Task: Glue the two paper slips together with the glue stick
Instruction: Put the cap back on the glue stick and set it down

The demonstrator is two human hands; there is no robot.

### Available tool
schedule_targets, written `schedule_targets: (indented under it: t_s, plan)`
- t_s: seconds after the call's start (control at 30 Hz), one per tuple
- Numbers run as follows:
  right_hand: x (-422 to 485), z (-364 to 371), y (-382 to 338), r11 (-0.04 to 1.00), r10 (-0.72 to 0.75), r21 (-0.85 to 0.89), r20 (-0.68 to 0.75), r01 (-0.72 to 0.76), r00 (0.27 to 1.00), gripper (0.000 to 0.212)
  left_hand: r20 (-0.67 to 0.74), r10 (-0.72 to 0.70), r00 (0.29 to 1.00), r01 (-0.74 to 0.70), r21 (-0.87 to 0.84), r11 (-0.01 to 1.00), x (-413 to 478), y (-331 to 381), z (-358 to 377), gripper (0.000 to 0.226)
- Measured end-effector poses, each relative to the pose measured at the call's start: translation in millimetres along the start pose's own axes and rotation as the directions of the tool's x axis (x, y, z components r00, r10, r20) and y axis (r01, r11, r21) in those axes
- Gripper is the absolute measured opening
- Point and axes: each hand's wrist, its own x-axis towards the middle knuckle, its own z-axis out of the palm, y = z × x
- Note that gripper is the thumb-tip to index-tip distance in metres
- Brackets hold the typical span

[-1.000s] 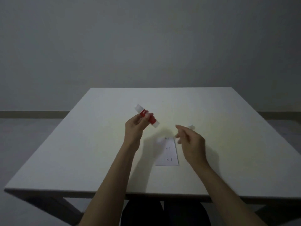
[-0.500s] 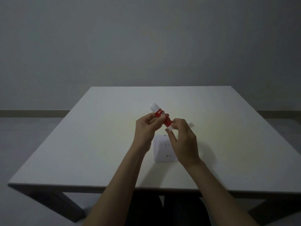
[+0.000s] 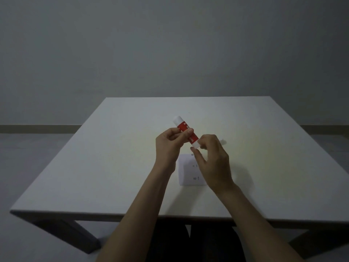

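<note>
A red glue stick (image 3: 186,130) with white ends is held tilted above the table, its upper end pointing away to the left. My left hand (image 3: 169,146) grips its middle. My right hand (image 3: 212,161) pinches its lower white end between thumb and fingertips. Below the hands a white paper slip (image 3: 186,173) with small printed marks lies flat on the table, partly hidden by my right hand. I cannot make out a second slip apart from it.
The white table (image 3: 113,167) has its front edge close to me. A small white object (image 3: 223,141), possibly a cap, lies on the table just behind my right hand. A plain grey wall stands behind the table.
My left hand brought the glue stick rightward toward the middle. My right hand rose from beside the paper and closed its fingers on the stick's lower end.
</note>
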Motion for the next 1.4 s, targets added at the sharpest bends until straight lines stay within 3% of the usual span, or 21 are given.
schedule_targets:
  t_s: [0.03,0.07,0.1,0.13,0.17,0.23,0.27,0.3,0.37,0.4,0.43,0.57,0.63,0.7,0.8,0.9,1.1,1.2,1.27,1.33,1.4]
  plan:
    - [3.3,-2.8,-5.4,0.954,0.226,0.184,0.072,-0.236,0.971,0.032,0.008,0.001,1.0,-0.001,-0.008,1.0,0.3,-0.2,-1.1,0.008]
    - [9.1,-6.7,-12.3,0.772,0.456,0.373,0.238,-0.514,0.858,0.036,0.016,0.004,1.0,-0.004,-0.015,1.0,0.8,0.3,-2.8,0.013]
    - [14.2,-8.6,-15.1,0.435,0.57,0.515,0.477,-0.739,0.669,0.04,0.02,0.012,1.0,-0.011,-0.016,1.0,1.4,1.1,-4.3,0.018]
    - [18.3,-11.1,-15.1,0.059,0.546,0.534,0.69,-0.843,0.475,0.043,0.018,0.024,1.0,-0.024,-0.008,1.0,1.7,2.2,-5.6,0.021]
    - [21.1,-14.0,-13.2,-0.199,0.461,0.485,0.813,-0.852,0.355,0.045,0.014,0.035,0.999,-0.035,0.004,0.999,1.6,2.8,-6.0,0.023]
    - [22.6,-18.0,-12.5,-0.332,0.418,0.477,0.848,-0.814,0.326,0.036,0.005,0.038,0.999,-0.038,0.026,0.999,0.8,2.8,-5.6,0.023]
    - [21.6,-18.3,-14.5,-0.238,0.469,0.536,0.794,-0.81,0.388,0.029,-0.003,0.03,1.0,-0.03,0.041,0.999,0.6,2.7,-5.1,0.022]
    - [18.0,-16.6,-17.3,0.026,0.544,0.597,0.664,-0.802,0.513,0.022,-0.019,0.019,1.0,-0.017,0.06,0.998,0.8,2.8,-4.0,0.022]
    - [6.5,-9.9,-19.5,0.792,0.46,0.338,0.215,-0.508,0.861,0.019,-0.07,-0.022,0.997,0.028,0.093,0.995,1.0,1.9,0.0,0.023]
    - [0.7,-6.0,-17.9,0.961,0.264,0.071,0.056,-0.268,0.963,0.021,-0.102,-0.04,0.994,0.051,0.103,0.993,0.8,0.4,2.4,0.023]
    - [-2.7,-3.6,-16.5,0.989,0.072,-0.129,-0.018,-0.074,0.997,0.024,-0.131,-0.055,0.99,0.07,0.111,0.991,0.4,-1.4,4.8,0.023]
    - [-2.7,-2.5,0.4,0.912,-0.245,-0.328,0.052,0.248,0.968,0.03,-0.176,-0.086,0.981,0.108,0.121,0.987,-2.6,-7.8,7.1,0.027]
    - [4.1,-3.3,18.1,0.96,-0.13,-0.219,0.204,0.175,0.97,0.044,-0.204,-0.026,0.979,0.064,0.181,0.981,-2.2,-8.4,-0.9,0.026]
    - [10.6,-7.1,46.7,0.981,0.158,-0.164,0.36,-0.104,0.92,0.065,-0.191,0.073,0.979,-0.015,0.29,0.957,-2.4,-7.4,-11.0,0.022]
    - [16.8,-15.9,96.3,0.878,0.435,-0.394,0.426,-0.27,0.793,0.055,-0.124,0.17,0.978,-0.104,0.419,0.902,-2.4,-5.0,-23.1,0.019]
    - [9.4,-15.9,116.4,0.852,0.474,-0.473,0.518,-0.223,0.712,0.051,-0.101,0.232,0.967,-0.15,0.512,0.846,-5.1,-3.8,-30.1,0.02]
    - [13.0,-7.8,98.7,0.897,0.368,-0.388,0.395,-0.21,0.842,0.022,-0.067,0.273,0.96,-0.189,0.565,0.804,-9.6,-3.3,-28.2,0.02]
    - [16.5,-6.8,76.1,0.872,0.466,-0.014,0.324,-0.489,0.823,0.01,-0.024,0.295,0.955,-0.221,0.609,0.762,-15.1,-5.2,-28.7,0.021]
    - [30.7,-12.5,53.1,0.666,0.535,0.391,0.344,-0.635,0.772,0.014,-0.011,0.319,0.948,-0.24,0.632,0.736,-14.8,-3.9,-29.8,0.021]
    - [45.0,-18.1,32.7,0.527,0.481,0.589,0.387,-0.612,0.787,0.021,-0.011,0.338,0.941,-0.253,0.64,0.726,-12.2,-1.4,-30.4,0.022]
    - [52.9,-22.3,15.4,0.548,0.406,0.603,0.415,-0.58,0.815,0.025,-0.004,0.342,0.94,-0.262,0.635,0.727,-11.7,-0.1,-29.0,0.025]
